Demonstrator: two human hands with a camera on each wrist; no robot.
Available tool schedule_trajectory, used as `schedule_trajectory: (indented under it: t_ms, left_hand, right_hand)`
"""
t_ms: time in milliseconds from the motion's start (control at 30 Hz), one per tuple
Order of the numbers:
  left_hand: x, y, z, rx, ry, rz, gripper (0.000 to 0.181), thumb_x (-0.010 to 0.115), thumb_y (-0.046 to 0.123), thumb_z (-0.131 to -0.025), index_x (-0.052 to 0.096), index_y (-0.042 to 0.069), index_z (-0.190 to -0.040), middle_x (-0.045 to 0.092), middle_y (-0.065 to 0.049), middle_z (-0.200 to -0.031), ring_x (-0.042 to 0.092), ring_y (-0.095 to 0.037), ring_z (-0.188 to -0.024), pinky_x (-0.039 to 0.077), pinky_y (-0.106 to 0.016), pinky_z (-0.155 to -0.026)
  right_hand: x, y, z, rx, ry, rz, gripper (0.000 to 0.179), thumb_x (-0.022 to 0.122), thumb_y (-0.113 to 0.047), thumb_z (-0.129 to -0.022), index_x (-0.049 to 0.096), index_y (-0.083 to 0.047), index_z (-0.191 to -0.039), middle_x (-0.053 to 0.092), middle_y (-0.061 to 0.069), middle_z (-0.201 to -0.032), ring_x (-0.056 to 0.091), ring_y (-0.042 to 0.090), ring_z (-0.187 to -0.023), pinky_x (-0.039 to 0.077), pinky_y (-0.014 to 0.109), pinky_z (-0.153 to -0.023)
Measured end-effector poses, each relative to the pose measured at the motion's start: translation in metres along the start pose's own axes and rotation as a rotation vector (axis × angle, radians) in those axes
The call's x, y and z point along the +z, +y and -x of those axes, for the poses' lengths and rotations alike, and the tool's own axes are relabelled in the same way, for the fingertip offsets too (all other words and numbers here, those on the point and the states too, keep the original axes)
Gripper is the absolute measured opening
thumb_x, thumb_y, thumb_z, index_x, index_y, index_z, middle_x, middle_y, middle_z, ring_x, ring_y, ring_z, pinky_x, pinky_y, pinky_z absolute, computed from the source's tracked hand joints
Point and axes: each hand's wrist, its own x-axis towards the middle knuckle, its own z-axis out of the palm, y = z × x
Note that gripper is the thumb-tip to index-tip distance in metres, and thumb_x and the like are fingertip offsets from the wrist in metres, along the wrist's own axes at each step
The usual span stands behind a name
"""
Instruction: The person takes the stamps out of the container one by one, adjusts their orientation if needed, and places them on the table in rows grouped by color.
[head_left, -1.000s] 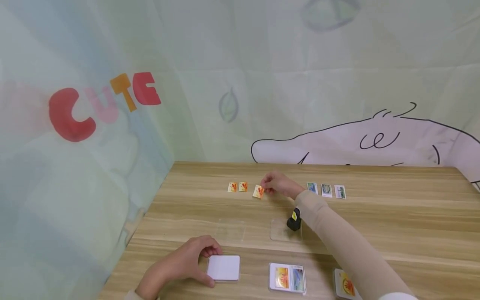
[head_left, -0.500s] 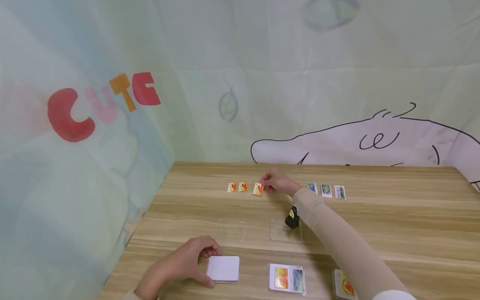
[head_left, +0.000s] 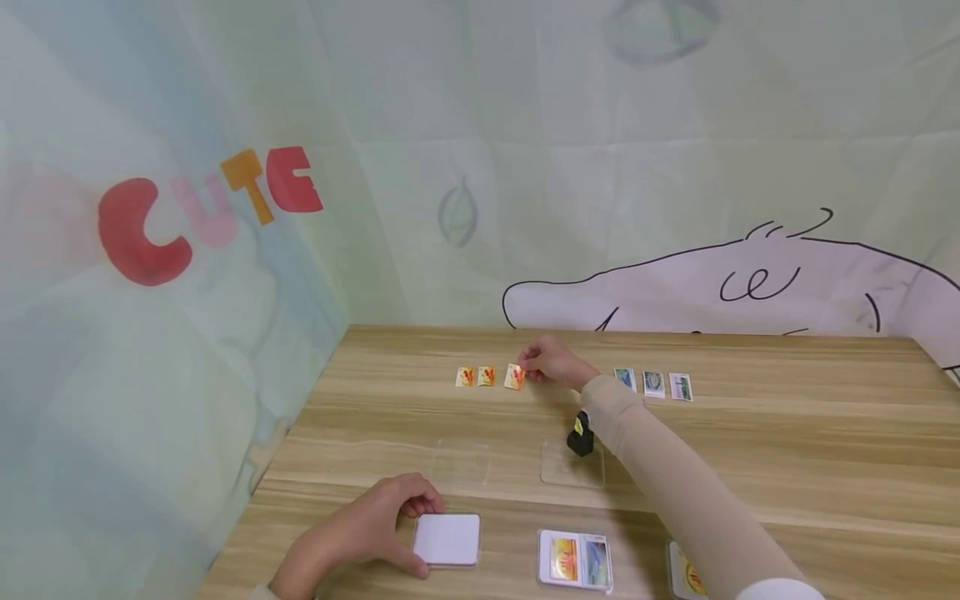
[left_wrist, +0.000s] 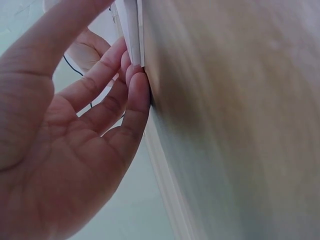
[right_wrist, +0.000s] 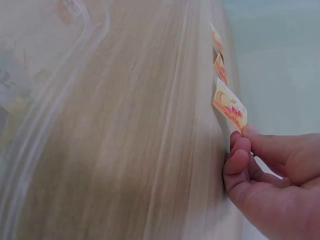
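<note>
In the head view, my right hand (head_left: 553, 362) pinches a yellow and orange stamp (head_left: 513, 377) by its right edge near the back of the table. The right wrist view shows thumb and fingertips closed on a corner of this perforated stamp (right_wrist: 230, 107), which is tilted up. Two similar stamps, a nearer one (head_left: 487, 376) and a farther one (head_left: 465, 377), lie to its left. My left hand (head_left: 378, 525) holds a clear square case with a white card (head_left: 447, 539) at its left side, thumb at the lower corner, fingers at the upper one. Its fingertips (left_wrist: 137, 90) meet the case's edge.
Three bluish stamps (head_left: 653, 383) lie at the back, right of my right hand. Two clear lids, one (head_left: 555, 471) partly under the right wrist's black device (head_left: 581, 437), lie mid-table. A case with two stamps (head_left: 574, 560) and another case (head_left: 684, 575), partly behind my sleeve, stand in front.
My right hand has shifted slightly left and back with the stamp, bringing it closer to the two stamps beside it. The left hand and its case stay in place.
</note>
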Motion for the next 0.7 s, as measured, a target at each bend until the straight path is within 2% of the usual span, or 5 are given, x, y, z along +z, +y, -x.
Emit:
schedule_trajectory:
  t_ms: [700]
  left_hand:
    - [0.0005,-0.0017,0.0002,-0.001,0.0,-0.003,0.055,0.096,0.028,-0.061,0.064,0.015,-0.105,0.06,0.008,-0.099,0.054,-0.007,-0.089,0.05,-0.026,-0.082]
  right_hand:
    - [0.0083,-0.0086,-0.0011,-0.047,0.049,0.145,0.009,0.057,0.011,-0.094,0.064,0.011,-0.089,0.052,0.007,-0.07,0.046,0.013,-0.061,0.038,0.018,-0.052]
